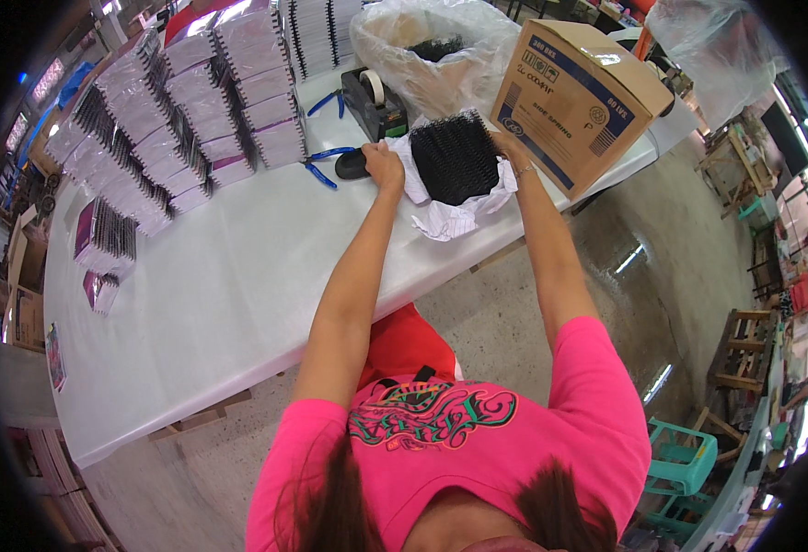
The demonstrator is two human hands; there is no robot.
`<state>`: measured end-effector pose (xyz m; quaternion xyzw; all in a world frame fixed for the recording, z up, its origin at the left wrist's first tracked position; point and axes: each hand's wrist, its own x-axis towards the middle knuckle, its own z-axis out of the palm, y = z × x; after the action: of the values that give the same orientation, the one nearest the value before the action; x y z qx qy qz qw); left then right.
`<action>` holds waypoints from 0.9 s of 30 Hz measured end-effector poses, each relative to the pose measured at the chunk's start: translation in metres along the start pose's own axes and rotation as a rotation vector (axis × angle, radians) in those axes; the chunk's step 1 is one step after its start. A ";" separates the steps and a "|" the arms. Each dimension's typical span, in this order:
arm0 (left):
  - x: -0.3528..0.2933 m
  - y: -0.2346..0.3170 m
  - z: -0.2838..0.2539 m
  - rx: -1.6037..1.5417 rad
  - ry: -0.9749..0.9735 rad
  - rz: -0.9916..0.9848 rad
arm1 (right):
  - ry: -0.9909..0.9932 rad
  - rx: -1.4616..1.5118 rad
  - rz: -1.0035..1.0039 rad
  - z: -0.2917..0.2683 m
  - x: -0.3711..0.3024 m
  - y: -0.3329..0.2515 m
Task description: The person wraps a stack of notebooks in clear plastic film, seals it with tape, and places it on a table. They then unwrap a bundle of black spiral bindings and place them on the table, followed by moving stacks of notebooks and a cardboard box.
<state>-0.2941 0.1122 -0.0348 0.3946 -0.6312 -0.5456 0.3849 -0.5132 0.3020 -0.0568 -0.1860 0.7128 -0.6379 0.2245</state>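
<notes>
A block of black plastic binding coils [456, 158] lies in crumpled white paper [447, 221] near the table's far right edge. My left hand [385, 166] grips the left side of this paper-wrapped bundle; some of its fingers are hidden. On the opposite side my right hand [513, 154] holds the bundle's right edge, fingers curled partly out of sight behind it. Beside my left hand are a dark oval object [352, 166] and blue-handled pliers [323, 176]. A black tape dispenser [374, 103] with a roll stands just beyond.
Tall stacks of coil-bound notebooks [178, 120] fill the table's far left, with a shorter stack [105, 235] nearer me. A clear plastic bag [395, 41] holding black coils and a cardboard box [574, 106] stand behind the bundle. More blue-handled pliers [325, 103] lie beside the dispenser.
</notes>
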 end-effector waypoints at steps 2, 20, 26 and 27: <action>0.004 -0.013 -0.009 0.070 -0.022 0.074 | 0.012 -0.129 -0.031 0.015 -0.008 -0.011; -0.028 0.002 -0.059 0.210 -0.359 0.741 | 0.304 -0.796 -0.892 0.095 -0.269 -0.074; -0.041 0.063 -0.032 0.072 -0.600 1.012 | 0.328 -0.895 -1.033 0.080 -0.256 -0.031; -0.039 0.070 -0.023 0.084 -0.650 1.060 | 0.355 -0.902 -1.062 0.083 -0.253 -0.027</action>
<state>-0.2633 0.1461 0.0351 -0.1438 -0.8470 -0.3474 0.3758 -0.2573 0.3705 -0.0160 -0.4759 0.7459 -0.3252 -0.3339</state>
